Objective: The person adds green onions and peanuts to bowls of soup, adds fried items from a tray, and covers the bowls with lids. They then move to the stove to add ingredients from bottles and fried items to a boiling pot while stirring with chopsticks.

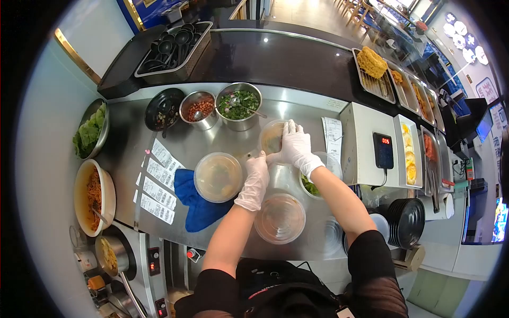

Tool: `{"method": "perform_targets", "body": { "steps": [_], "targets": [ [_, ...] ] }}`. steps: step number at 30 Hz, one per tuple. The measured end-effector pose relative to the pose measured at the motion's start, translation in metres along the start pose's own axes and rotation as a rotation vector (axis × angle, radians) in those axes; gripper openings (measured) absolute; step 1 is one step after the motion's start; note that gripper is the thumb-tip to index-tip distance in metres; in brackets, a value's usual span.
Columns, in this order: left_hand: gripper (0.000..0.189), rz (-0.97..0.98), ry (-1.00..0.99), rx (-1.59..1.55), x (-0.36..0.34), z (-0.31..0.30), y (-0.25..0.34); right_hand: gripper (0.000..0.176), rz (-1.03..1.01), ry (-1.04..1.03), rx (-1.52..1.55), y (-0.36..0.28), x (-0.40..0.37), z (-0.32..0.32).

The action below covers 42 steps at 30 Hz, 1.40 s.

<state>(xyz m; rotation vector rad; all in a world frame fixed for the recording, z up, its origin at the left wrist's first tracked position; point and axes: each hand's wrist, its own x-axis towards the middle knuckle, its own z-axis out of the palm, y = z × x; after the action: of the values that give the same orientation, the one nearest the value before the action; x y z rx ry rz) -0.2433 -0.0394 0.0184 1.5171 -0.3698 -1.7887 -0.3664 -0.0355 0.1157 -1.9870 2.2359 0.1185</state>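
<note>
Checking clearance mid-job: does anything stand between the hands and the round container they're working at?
Nothing visible does: the right hand lies over the right side of the container, and the left hand reaches its near edge.

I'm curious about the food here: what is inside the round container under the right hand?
Through the cloudy plastic of the container, something brownish shows, too hazy to name. The right hand covers one side, hiding what lies there.
</note>
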Motion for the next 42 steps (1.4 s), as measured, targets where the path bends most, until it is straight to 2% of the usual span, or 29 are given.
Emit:
{"method": "perform_targets", "body": {
  "steps": [1,3,4,6,7,9,10,12,13,15,16,17,19,20,22,23,25,27,28,29,30,32,36,38,39,41,42],
  "targets": [
    [0.026,0.002,0.002,0.003,-0.003,-0.003,-0.002,0.128,0.000,0.001,0.004,-0.001,0.000,0.002],
    [0.027,-0.270,-0.180,-0.381,-0.009,-0.009,-0.004,0.126,0.122,0.013,0.032,-0.005,0.000,0.003],
    [0.027,-0.266,-0.182,-0.378,-0.012,-0.007,-0.006,0.126,0.122,0.017,0.035,-0.006,0.000,0.003],
    [0.023,-0.083,-0.157,-0.249,-0.031,0.007,-0.006,0.120,0.185,0.056,0.083,-0.006,0.000,0.003],
    [0.023,-0.082,-0.164,-0.250,-0.038,0.014,-0.003,0.120,0.188,0.061,0.079,-0.003,0.001,0.002],
    [0.019,0.165,-0.077,0.021,-0.045,0.021,-0.003,0.099,0.148,0.074,0.097,0.005,0.002,0.004],
    [0.019,0.157,-0.077,0.019,-0.045,0.023,-0.002,0.099,0.150,0.067,0.092,0.010,0.005,0.004],
    [0.017,0.214,0.005,0.190,-0.038,0.026,-0.003,0.071,0.109,0.057,0.268,0.028,0.010,0.004],
    [0.017,0.214,0.001,0.188,-0.028,0.023,-0.008,0.071,0.111,0.059,0.265,0.038,0.009,0.007],
    [0.017,0.383,0.062,0.342,0.017,0.018,-0.026,0.048,0.148,0.205,0.465,0.069,0.018,0.034],
    [0.017,0.384,0.058,0.342,0.032,0.014,-0.030,0.031,0.110,0.304,0.855,0.090,0.033,0.076],
    [0.017,0.423,0.070,0.358,0.046,0.010,-0.032,0.031,0.109,0.307,0.852,0.089,0.029,0.066],
    [0.017,0.464,0.086,0.376,0.049,0.008,-0.028,0.018,0.498,0.096,1.068,0.079,0.011,0.039],
    [0.017,0.427,-0.012,0.276,0.037,0.007,-0.020,0.012,0.528,0.055,1.203,0.082,0.010,0.039],
    [0.018,0.285,-0.140,0.060,-0.012,0.009,0.005,0.013,0.532,-0.035,1.286,0.088,0.009,0.036],
    [0.018,0.286,-0.138,0.066,-0.020,0.009,0.004,0.014,0.531,-0.118,1.360,0.091,0.010,0.033],
    [0.022,0.063,-0.224,0.026,-0.032,0.009,-0.001,0.014,0.529,-0.136,1.337,0.093,0.008,0.028],
    [0.023,-0.001,-0.216,-0.038,-0.035,0.012,0.001,0.013,0.423,-0.259,1.492,0.106,0.005,0.027],
    [0.022,-0.057,-0.230,-0.025,-0.037,0.013,0.003,0.013,0.422,-0.255,1.493,0.113,0.004,0.026],
    [0.022,-0.115,-0.242,-0.011,-0.037,0.013,0.003,0.013,0.372,-0.353,1.451,0.118,0.002,0.025],
    [0.022,-0.114,-0.242,-0.010,-0.035,0.015,0.001,0.014,0.320,-0.451,1.405,0.121,0.002,0.025],
    [0.022,0.062,-0.106,0.206,-0.034,0.021,-0.005,0.014,0.303,-0.459,1.419,0.122,0.002,0.029],
    [0.022,0.077,0.011,0.146,-0.040,0.036,-0.010,0.009,0.300,-0.391,1.415,0.121,-0.002,0.024],
    [0.022,0.029,0.024,-0.095,-0.042,0.037,-0.014,0.012,0.310,-0.385,1.382,0.117,-0.002,0.016],
    [0.022,0.031,0.028,-0.090,-0.042,0.037,-0.017,0.015,0.324,-0.382,1.353,0.116,-0.004,0.016],
    [0.025,-0.082,-0.120,-0.092,-0.043,0.041,-0.018,0.018,0.326,-0.385,1.335,0.115,-0.003,0.015],
    [0.027,-0.136,-0.092,-0.172,-0.045,0.047,-0.020,0.021,0.337,-0.389,1.312,0.115,-0.003,0.015]
  ]
}}
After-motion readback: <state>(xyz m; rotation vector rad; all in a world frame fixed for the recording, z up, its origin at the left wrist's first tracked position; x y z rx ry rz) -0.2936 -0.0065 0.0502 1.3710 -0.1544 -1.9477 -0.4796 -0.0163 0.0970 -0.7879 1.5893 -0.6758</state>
